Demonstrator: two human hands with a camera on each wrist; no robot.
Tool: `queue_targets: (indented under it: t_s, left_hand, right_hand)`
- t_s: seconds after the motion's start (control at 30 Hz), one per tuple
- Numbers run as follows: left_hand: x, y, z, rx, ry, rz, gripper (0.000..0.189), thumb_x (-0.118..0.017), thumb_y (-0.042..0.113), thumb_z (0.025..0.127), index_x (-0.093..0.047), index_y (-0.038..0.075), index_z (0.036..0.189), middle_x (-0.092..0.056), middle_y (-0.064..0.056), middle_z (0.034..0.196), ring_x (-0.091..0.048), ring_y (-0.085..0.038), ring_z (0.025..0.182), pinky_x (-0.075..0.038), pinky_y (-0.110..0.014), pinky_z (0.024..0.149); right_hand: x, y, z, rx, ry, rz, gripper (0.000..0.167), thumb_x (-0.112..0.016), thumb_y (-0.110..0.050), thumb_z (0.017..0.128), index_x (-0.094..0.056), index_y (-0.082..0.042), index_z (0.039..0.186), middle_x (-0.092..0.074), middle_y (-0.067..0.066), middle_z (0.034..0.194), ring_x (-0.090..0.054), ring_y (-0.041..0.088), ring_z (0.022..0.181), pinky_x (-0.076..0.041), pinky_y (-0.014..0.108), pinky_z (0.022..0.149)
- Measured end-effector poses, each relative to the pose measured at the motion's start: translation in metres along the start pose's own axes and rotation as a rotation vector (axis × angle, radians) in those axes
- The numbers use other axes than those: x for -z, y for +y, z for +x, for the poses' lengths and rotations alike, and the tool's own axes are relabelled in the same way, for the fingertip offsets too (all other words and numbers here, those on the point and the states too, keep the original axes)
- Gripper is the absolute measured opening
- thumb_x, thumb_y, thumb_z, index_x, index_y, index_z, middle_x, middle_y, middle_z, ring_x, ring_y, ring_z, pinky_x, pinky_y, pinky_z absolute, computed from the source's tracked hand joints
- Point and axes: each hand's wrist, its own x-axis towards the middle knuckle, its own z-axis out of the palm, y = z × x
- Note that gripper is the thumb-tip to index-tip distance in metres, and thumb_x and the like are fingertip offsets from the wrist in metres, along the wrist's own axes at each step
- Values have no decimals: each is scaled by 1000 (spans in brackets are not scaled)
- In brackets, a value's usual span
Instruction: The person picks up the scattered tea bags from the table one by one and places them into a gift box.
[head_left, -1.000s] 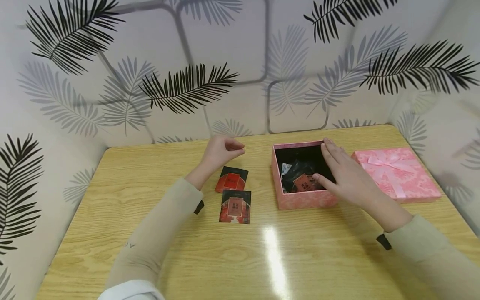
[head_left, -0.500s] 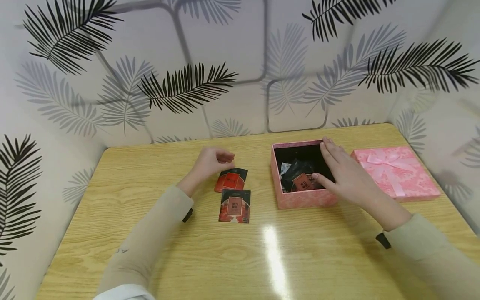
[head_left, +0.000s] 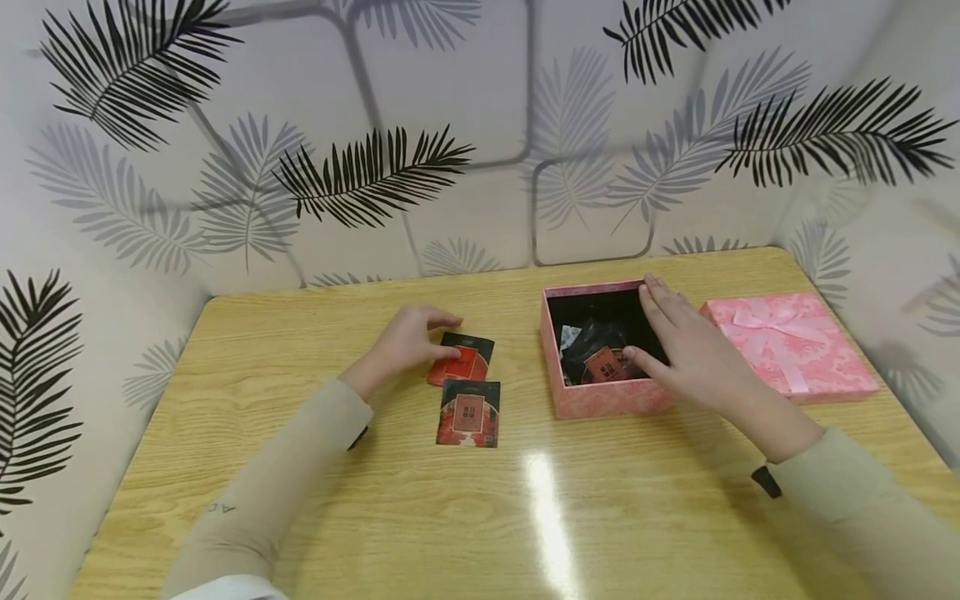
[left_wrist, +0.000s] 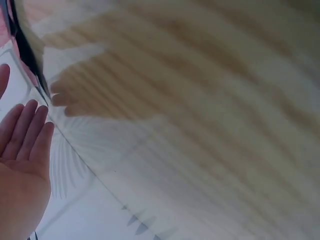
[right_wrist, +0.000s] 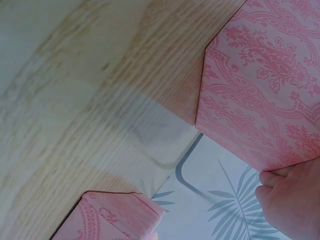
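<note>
Left hand [head_left: 405,340] parted, empty; square red-and-black packet [head_left: 469,364] under its thumb. Straight-fingered, empty right hand [head_left: 693,358] touches pink patterned box [head_left: 603,403] at three o'clock.

Wood-grain counter [head_left: 405,517]; palm-frond-patterned walls [head_left: 465,83] beyond its far and side edges; streak of reflected light [head_left: 547,525] toward the near edge.

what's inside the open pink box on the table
Inside the pink box, dark packaging with a red label shows, plus a small pale piece beside it. Whatever lies beneath them is covered, and the right hand hides part of the interior.
</note>
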Motion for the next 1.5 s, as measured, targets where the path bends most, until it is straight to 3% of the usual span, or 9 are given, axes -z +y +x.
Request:
queue_targets:
  t_s: [0.2, 0.4, 0.87, 1.17, 1.33, 1.5]
  left_hand:
    - [-3, -2, -4, -46, -49, 158, 60, -90, 23, 89, -68, 2, 141, -70, -14, 142, -62, -34, 138, -48, -49, 120]
    - [-3, 0, -4, -57, -60, 191, 57, -89, 22, 89, -69, 2, 139, -70, -16, 142, -63, -34, 136, -48, -50, 120]
    - [-5, -6, 5, -97, -67, 129, 61, -89, 17, 89, -65, -3, 141, -70, -19, 138, -64, -35, 132, -48, -50, 119]
    - [-5, -9, 11, -19, -100, 41, 49, -88, 17, 90, -72, 0, 133, -71, -18, 130, -65, -33, 123, -53, -48, 112]
    - [-2, -9, 10, 29, -56, -29, 35, -85, 13, 92, -74, 1, 123, -73, -18, 125, -68, -32, 117, -56, -47, 106]
    - [4, -12, 9, 59, 23, -57, 22, -82, 12, 94, -76, 2, 112, -77, -16, 111, -72, -29, 102, -60, -43, 94]
  right_hand:
    - [0, -1, -1, 9, -1, -2, 92, -60, -50, 106, -16, 5, 168, -16, 26, 176, -19, 45, 163, -26, 67, 128]
    - [1, -2, 0, -1, -6, -6, 92, -59, -50, 107, -17, 5, 168, -16, 26, 176, -20, 45, 163, -26, 68, 128]
    - [3, -1, -1, -3, -11, 1, 92, -60, -49, 107, -16, 5, 167, -15, 25, 176, -19, 44, 164, -25, 66, 129]
    - [0, 1, -2, -6, -13, 2, 93, -57, -52, 107, -15, 4, 168, -14, 24, 177, -18, 44, 164, -25, 67, 129]
    - [1, -1, -2, -8, 0, 4, 92, -58, -51, 107, -16, 4, 168, -15, 24, 177, -19, 43, 164, -25, 67, 129]
    - [1, -2, -1, -9, 1, -4, 92, -58, -51, 107, -16, 4, 168, -15, 24, 177, -19, 43, 164, -25, 66, 129]
